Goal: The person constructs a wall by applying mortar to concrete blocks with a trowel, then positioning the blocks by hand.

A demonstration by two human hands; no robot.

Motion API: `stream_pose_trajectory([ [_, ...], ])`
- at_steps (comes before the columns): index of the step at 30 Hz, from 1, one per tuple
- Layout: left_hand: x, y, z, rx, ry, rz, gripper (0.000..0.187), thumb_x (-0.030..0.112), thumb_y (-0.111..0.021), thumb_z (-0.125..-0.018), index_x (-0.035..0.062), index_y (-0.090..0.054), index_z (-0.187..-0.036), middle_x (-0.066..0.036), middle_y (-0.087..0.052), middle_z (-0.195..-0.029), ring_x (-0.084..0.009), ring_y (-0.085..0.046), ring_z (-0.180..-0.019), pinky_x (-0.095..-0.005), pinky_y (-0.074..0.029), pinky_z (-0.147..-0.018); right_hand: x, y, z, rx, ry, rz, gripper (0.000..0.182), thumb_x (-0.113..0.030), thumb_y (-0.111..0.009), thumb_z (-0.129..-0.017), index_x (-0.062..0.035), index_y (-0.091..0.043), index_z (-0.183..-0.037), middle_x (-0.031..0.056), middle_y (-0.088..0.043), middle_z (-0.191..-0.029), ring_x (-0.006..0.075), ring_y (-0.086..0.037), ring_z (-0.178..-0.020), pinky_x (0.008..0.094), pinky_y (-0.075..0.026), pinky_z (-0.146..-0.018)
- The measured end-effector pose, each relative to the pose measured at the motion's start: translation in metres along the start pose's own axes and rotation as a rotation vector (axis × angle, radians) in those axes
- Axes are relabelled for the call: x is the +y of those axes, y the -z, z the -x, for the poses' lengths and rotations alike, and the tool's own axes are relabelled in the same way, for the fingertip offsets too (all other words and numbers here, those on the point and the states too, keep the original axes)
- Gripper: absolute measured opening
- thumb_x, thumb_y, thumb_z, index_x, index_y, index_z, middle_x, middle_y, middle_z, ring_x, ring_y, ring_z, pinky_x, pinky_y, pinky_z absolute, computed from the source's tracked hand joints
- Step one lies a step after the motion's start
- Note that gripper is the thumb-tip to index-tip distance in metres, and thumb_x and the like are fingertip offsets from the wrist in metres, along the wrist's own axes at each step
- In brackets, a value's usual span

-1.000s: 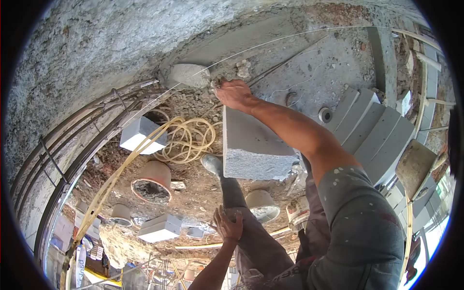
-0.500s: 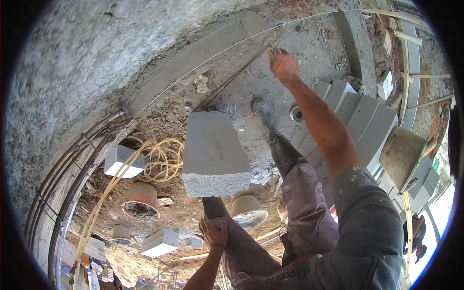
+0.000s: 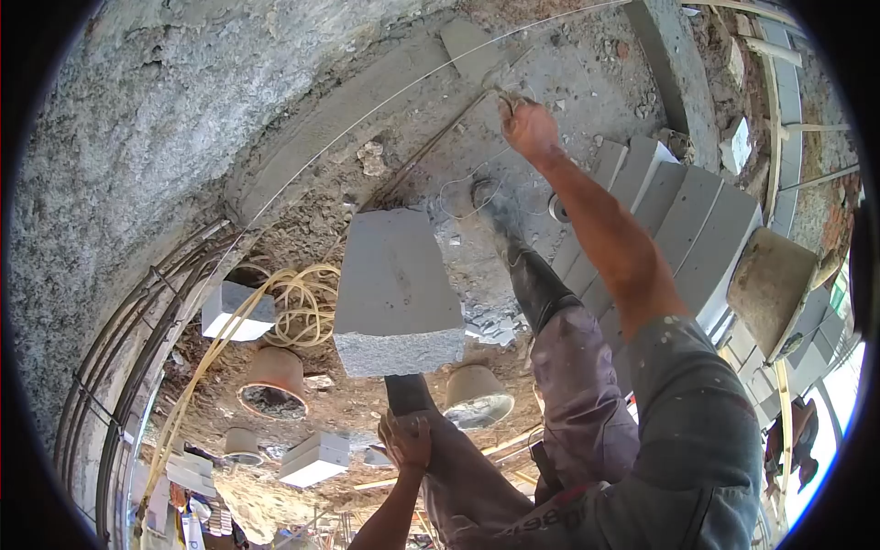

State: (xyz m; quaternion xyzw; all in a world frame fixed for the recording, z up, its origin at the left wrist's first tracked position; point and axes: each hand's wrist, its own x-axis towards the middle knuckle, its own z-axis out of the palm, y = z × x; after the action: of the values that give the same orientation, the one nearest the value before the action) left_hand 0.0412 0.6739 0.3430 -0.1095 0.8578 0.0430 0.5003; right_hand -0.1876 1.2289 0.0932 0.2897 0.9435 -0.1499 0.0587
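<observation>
My right hand (image 3: 529, 128) reaches far forward, low over the ground. Its fingers are bent together at the end of thin dark rods (image 3: 431, 160); what they pinch is too small to make out. A loose thin cord (image 3: 442, 194) loops over the ground below that hand. My left hand (image 3: 404, 441) rests on my knee, fingers laid over the trouser cloth, holding nothing. Just beyond that knee stands a big grey block (image 3: 396, 275) with a rough near face. Above the rods, a taut white line (image 3: 367, 115) crosses in front of the mortar-smeared strip at the wall's foot.
Stacked grey blocks (image 3: 683, 225) stand to my right, beside a bucket (image 3: 772, 284). More buckets (image 3: 273, 378) and blocks (image 3: 316, 456) sit on the dirt nearer and left. Coiled yellowish hose (image 3: 307, 302) and bent steel bars (image 3: 110, 367) lie left. A rough wall (image 3: 165, 119) rises there.
My view has shifted slightly, moving the block and rods left in the picture. My right hand stays low by the rods' end. The fingers of my left hand look less spread on the knee.
</observation>
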Motion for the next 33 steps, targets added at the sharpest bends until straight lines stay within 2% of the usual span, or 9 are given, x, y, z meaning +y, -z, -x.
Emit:
stream_pose_trajectory([
  [9,-0.007,-0.005,0.003,0.0,0.017,-0.009,0.089,0.048,-0.07,-0.084,0.007,-0.034,-0.154,-0.026,-0.039,-0.154,-0.0437,-0.033,-0.144,-0.0629,-0.017,-0.119,-0.021,0.023,0.006,-0.038,-0.129,-0.236,0.037,-0.039,-0.061,-0.097,-0.0035,-0.069,-0.09,0.024,-0.069,-0.081,0.0443,-0.066,-0.069,0.0469,-0.056,-0.066],
  [11,-0.004,-0.005,0.001,-0.009,0.027,-0.025,0.089,0.048,-0.07,-0.084,0.0067,-0.034,-0.154,-0.027,-0.039,-0.154,-0.0439,-0.033,-0.144,-0.0621,-0.018,-0.119,-0.039,0.042,0.003,-0.331,-0.242,-0.458,0.038,-0.038,-0.062,-0.099,0.0005,-0.065,-0.097,0.0193,-0.068,-0.075,0.0379,-0.067,-0.058,0.0422,-0.056,-0.058],
  [15,0.0,-0.004,0.002,0.01,-0.003,-0.011,0.089,0.047,-0.07,-0.084,0.0054,-0.034,-0.154,-0.027,-0.039,-0.153,-0.0449,-0.032,-0.144,-0.0578,-0.023,-0.119,-0.059,0.037,0.007,-0.325,-0.474,-0.762,0.041,-0.037,-0.064,-0.099,0.0033,-0.063,-0.102,0.0139,-0.064,-0.073,0.0265,-0.064,-0.054,0.0382,-0.054,-0.05],
  [17,0.001,-0.003,0.002,0.004,0.002,-0.028,0.09,0.046,-0.07,-0.084,0.0051,-0.033,-0.154,-0.027,-0.039,-0.153,-0.0452,-0.032,-0.144,-0.0562,-0.025,-0.119,-0.063,0.013,0.019,0.155,-0.576,-1.26,0.039,-0.035,-0.064,-0.1,0.0035,-0.062,-0.107,0.0104,-0.061,-0.076,0.0183,-0.061,-0.054,0.0335,-0.051,-0.043],
  [21,0.006,0.0,-0.001,-0.013,0.001,-0.059,0.09,0.048,-0.07,-0.083,0.0064,-0.033,-0.154,-0.026,-0.039,-0.153,-0.0445,-0.033,-0.144,-0.065,-0.016,-0.119,-0.077,0.026,0.032,0.052,-0.649,-1.299,0.037,-0.035,-0.061,-0.102,-0.0005,-0.06,-0.116,0.0039,-0.057,-0.078,0.0157,-0.058,-0.054,0.0306,-0.05,-0.043],
  [24,-0.004,-0.006,-0.002,-0.017,0.006,-0.07,0.091,0.049,-0.07,-0.083,0.0074,-0.033,-0.154,-0.025,-0.039,-0.154,-0.0435,-0.033,-0.145,-0.0703,-0.009,-0.118,-0.085,0.026,0.026,-0.274,-0.51,-1.359,0.04,-0.038,-0.062,-0.102,0.0004,-0.059,-0.113,0.0067,-0.057,-0.079,0.0159,-0.057,-0.056,0.0319,-0.05,-0.043],
  [28,-0.004,-0.006,-0.004,-0.006,-0.005,-0.05,0.091,0.05,-0.071,-0.082,0.0072,-0.034,-0.154,-0.024,-0.04,-0.153,-0.0428,-0.032,-0.145,-0.0707,-0.007,-0.118,-0.099,0.021,0.009,-0.258,-0.597,-1.502,0.04,-0.038,-0.062,-0.101,0.0004,-0.058,-0.112,0.0072,-0.057,-0.079,0.0168,-0.056,-0.055,0.0327,-0.05,-0.043],
  [30,-0.006,-0.009,-0.005,0.002,-0.014,-0.041,0.09,0.05,-0.071,-0.082,0.0069,-0.035,-0.153,-0.024,-0.04,-0.153,-0.0425,-0.032,-0.146,-0.0707,-0.007,-0.118,-0.119,0.014,0.014,0.115,-0.737,-1.376,0.04,-0.038,-0.063,-0.101,0.0002,-0.056,-0.112,0.0077,-0.058,-0.079,0.0178,-0.057,-0.055,0.0337,-0.05,-0.042],
  [33,-0.003,-0.01,-0.005,0.004,-0.024,-0.012,0.09,0.049,-0.071,-0.082,0.0063,-0.036,-0.152,-0.024,-0.04,-0.153,-0.0423,-0.032,-0.146,-0.07,-0.008,-0.118,-0.121,0.028,0.02,-0.009,-0.802,-1.316,0.04,-0.037,-0.063,-0.1,0.0003,-0.056,-0.113,0.0083,-0.058,-0.081,0.0182,-0.057,-0.055,0.0344,-0.05,-0.042],
])
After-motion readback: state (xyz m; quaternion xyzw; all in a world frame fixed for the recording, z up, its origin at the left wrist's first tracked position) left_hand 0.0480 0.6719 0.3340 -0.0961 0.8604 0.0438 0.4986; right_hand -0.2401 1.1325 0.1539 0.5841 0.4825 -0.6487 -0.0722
